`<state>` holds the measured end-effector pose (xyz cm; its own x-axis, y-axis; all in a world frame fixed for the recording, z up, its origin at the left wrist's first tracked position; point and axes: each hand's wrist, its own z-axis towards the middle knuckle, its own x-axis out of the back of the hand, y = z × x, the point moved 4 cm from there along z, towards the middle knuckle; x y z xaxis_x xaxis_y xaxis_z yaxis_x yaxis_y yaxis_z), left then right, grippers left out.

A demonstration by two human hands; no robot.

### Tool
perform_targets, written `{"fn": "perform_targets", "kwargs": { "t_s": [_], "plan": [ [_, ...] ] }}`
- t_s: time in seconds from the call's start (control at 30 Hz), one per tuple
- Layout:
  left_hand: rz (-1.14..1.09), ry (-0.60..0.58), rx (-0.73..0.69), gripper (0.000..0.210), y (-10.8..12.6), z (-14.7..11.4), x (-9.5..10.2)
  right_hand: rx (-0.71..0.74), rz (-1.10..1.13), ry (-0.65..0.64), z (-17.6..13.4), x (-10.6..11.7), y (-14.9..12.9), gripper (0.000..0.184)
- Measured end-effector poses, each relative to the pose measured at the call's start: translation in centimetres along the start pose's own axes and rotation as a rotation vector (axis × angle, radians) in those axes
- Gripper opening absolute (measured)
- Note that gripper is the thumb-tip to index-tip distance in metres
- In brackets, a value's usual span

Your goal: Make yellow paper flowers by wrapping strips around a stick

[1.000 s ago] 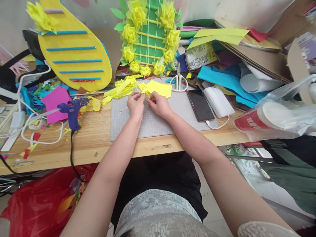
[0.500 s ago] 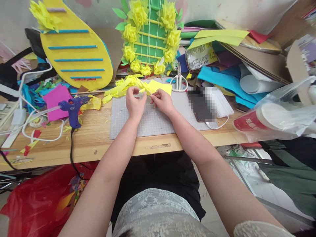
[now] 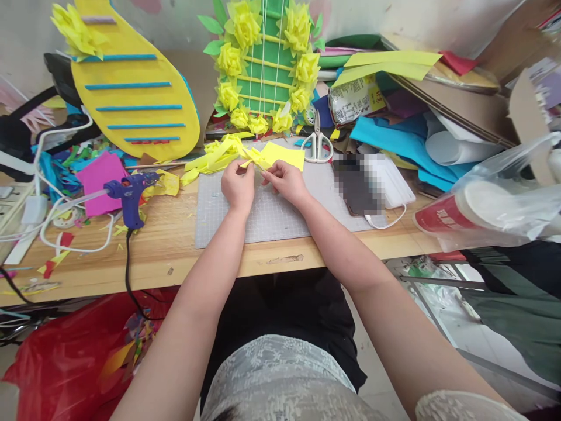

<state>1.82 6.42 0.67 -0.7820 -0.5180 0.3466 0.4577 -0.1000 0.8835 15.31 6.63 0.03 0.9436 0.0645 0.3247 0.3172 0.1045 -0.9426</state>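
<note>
Above a grey cutting mat, both hands pinch a small piece of yellow paper. My left hand has its thumb and fingers closed on the paper's left side. Fingertips of my right hand grip it from the right, close to the left thumb. How the paper is folded is too small to make out. Just behind lie a flat yellow sheet and, to the left, a heap of yellow paper strips. White-handled scissors rest at the mat's back right.
A blue glue gun stands left of the mat. A phone and white power bank lie right, beside a bagged red cup. Behind stand a yellow cutout and a green board with yellow paper flowers.
My left fingers have closed in tighter on the yellow paper and the hand has shifted slightly left. The right hand stays almost in place.
</note>
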Motion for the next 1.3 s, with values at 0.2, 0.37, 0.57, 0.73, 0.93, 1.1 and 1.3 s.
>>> {"fn": "perform_targets", "kwargs": {
  "t_s": [0.2, 0.37, 0.57, 0.73, 0.93, 1.1, 1.3],
  "plan": [
    [-0.072, 0.034, 0.045, 0.004, -0.3, 0.1, -0.4, 0.020, -0.135, 0.041, -0.1, 0.0, -0.1, 0.025],
    [-0.101, 0.057, 0.082, 0.005, -0.9, 0.6, -0.1, 0.038, -0.229, 0.034, -0.3, 0.0, -0.4, 0.023],
    [-0.026, 0.020, 0.043, 0.005, -0.4, 0.2, -0.2, 0.080, -0.390, 0.009, -0.6, -0.2, -0.8, 0.024],
    [-0.046, 0.004, 0.065, 0.008, -0.6, 0.2, -0.4, 0.123, -0.335, -0.055, -0.7, -0.5, -0.9, 0.023],
    [-0.084, -0.004, 0.034, 0.010, -0.8, 0.6, -0.5, 0.113, -0.286, -0.048, -0.5, -0.6, -0.5, 0.026],
    [-0.119, -0.013, 0.021, 0.012, -1.1, 0.7, -0.7, 0.076, -0.262, 0.016, -0.4, -0.2, -0.3, 0.025],
    [-0.271, -0.059, 0.060, 0.016, -1.4, 0.6, -1.0, 0.044, -0.196, 0.046, -0.2, 0.0, -0.2, 0.024]
  ]
}}
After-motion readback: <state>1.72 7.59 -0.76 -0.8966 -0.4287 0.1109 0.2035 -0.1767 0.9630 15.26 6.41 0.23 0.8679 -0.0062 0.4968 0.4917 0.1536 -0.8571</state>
